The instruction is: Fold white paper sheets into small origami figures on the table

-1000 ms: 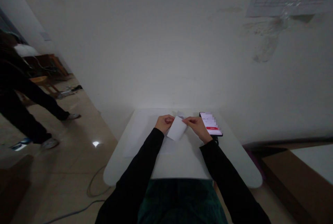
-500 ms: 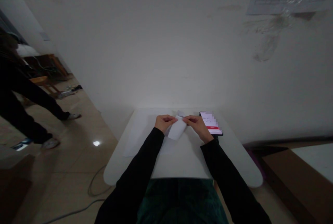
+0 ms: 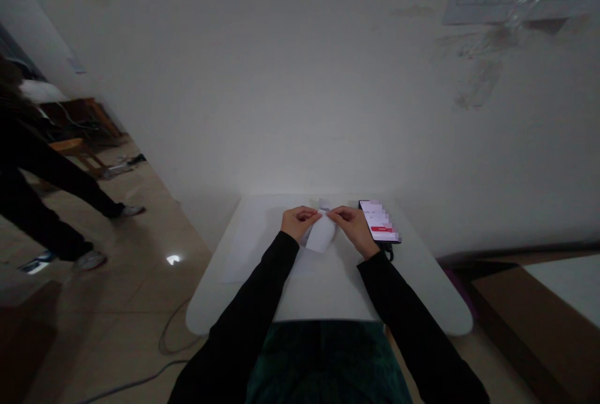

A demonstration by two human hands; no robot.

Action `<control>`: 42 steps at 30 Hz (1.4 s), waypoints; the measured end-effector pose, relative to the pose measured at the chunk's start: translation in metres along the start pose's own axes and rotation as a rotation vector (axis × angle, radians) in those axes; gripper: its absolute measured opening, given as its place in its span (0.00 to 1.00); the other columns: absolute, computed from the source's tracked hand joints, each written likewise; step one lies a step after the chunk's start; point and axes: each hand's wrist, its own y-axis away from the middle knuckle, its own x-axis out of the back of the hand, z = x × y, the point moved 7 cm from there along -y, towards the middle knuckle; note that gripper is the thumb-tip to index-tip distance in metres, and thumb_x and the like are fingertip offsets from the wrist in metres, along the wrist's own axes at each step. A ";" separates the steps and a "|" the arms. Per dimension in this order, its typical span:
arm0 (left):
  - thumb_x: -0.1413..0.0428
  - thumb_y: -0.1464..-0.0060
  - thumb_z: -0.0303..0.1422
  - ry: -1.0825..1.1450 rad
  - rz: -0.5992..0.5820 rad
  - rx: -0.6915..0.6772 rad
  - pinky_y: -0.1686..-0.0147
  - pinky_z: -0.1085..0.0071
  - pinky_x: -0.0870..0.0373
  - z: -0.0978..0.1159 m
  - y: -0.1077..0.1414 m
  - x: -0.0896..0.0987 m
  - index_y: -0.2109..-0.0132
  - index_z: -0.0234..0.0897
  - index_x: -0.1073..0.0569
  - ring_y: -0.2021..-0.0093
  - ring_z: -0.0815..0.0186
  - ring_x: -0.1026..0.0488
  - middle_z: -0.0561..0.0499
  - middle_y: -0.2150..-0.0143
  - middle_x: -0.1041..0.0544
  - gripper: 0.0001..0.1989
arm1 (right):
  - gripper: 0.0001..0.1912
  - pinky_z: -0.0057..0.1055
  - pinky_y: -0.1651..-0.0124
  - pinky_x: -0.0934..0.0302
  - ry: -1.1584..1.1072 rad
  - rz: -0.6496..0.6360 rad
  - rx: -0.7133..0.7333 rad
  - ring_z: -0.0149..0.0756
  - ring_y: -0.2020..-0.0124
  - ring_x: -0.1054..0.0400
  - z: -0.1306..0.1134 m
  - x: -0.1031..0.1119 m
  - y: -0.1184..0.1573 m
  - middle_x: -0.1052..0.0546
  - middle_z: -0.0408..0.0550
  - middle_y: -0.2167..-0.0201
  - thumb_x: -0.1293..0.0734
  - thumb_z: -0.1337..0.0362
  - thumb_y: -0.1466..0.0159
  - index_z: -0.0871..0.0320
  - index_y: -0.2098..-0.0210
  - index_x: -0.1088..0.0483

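A folded piece of white paper stands out at the middle of the white table, with its upper end pinched between my two hands. My left hand grips its left side, and my right hand grips its right side. A small tip of paper shows above my fingers. Under it lies a larger, pale sheet of paper. Just past my right hand, a black smartphone lies with its lit screen up, and its screen content is pixelated. Black sleeves cover both my arms.
A black cable runs from the phone near my right wrist. A person in dark trousers stands on the tiled floor to the left. A wooden stool stands behind them, and a cable lies on the floor by the table.
My hands have moved closer together over the paper. The paper has gone from a tilted, wider strip to a narrower, more upright shape, with more of it gathered under my fingers.
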 end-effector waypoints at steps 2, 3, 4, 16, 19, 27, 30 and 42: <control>0.34 0.63 0.39 -0.008 -0.012 0.004 0.73 0.72 0.29 0.000 0.002 -0.003 0.72 0.33 0.23 0.75 0.67 0.26 0.49 0.75 0.22 0.14 | 0.15 0.32 0.68 0.37 0.044 0.012 0.024 0.38 0.71 0.30 -0.002 0.000 0.001 0.22 0.48 0.72 0.29 0.51 0.47 0.58 0.71 0.24; 0.34 0.63 0.40 -0.004 -0.020 0.022 0.76 0.73 0.30 -0.001 0.003 -0.005 0.72 0.33 0.24 0.76 0.68 0.27 0.50 0.76 0.23 0.14 | 0.15 0.32 0.69 0.38 0.071 0.025 0.039 0.38 0.72 0.30 -0.004 0.001 0.001 0.22 0.48 0.72 0.30 0.51 0.47 0.58 0.71 0.24; 0.34 0.63 0.40 0.007 -0.031 0.047 0.78 0.74 0.31 -0.003 0.004 -0.007 0.71 0.33 0.24 0.77 0.68 0.28 0.50 0.77 0.23 0.15 | 0.15 0.32 0.69 0.38 0.098 0.043 0.053 0.38 0.72 0.30 -0.005 0.002 0.001 0.22 0.48 0.72 0.30 0.51 0.47 0.57 0.71 0.24; 0.32 0.67 0.41 0.180 -0.031 0.115 0.77 0.72 0.26 -0.005 0.009 -0.017 0.72 0.32 0.26 0.77 0.69 0.28 0.51 0.77 0.24 0.18 | 0.13 0.33 0.64 0.39 0.170 0.099 0.178 0.38 0.68 0.30 -0.028 0.002 0.007 0.22 0.47 0.69 0.33 0.53 0.43 0.56 0.69 0.25; 0.32 0.67 0.41 0.173 -0.007 0.105 0.77 0.72 0.26 -0.003 0.010 -0.017 0.72 0.32 0.26 0.78 0.70 0.28 0.52 0.78 0.25 0.18 | 0.12 0.33 0.63 0.38 0.158 0.107 0.203 0.38 0.66 0.30 -0.030 0.002 0.008 0.22 0.47 0.69 0.33 0.53 0.43 0.56 0.69 0.26; 0.33 0.65 0.39 0.181 0.037 0.058 0.80 0.75 0.27 0.005 0.013 -0.016 0.73 0.32 0.26 0.79 0.72 0.30 0.53 0.78 0.25 0.16 | 0.10 0.34 0.61 0.37 0.130 0.136 0.224 0.38 0.65 0.29 -0.031 0.003 0.008 0.22 0.46 0.68 0.33 0.55 0.43 0.55 0.69 0.25; 0.33 0.65 0.39 0.185 0.034 0.055 0.79 0.75 0.27 0.006 0.013 -0.016 0.73 0.32 0.26 0.79 0.72 0.30 0.53 0.78 0.25 0.16 | 0.10 0.34 0.61 0.37 0.111 0.131 0.230 0.38 0.65 0.29 -0.033 0.002 0.009 0.22 0.46 0.69 0.33 0.56 0.42 0.55 0.69 0.25; 0.33 0.64 0.40 0.170 0.048 0.036 0.79 0.74 0.27 0.011 0.014 -0.017 0.73 0.32 0.25 0.79 0.71 0.30 0.52 0.79 0.25 0.15 | 0.08 0.32 0.62 0.38 0.102 0.170 0.238 0.37 0.66 0.29 -0.036 0.003 0.012 0.22 0.46 0.69 0.32 0.58 0.43 0.56 0.70 0.26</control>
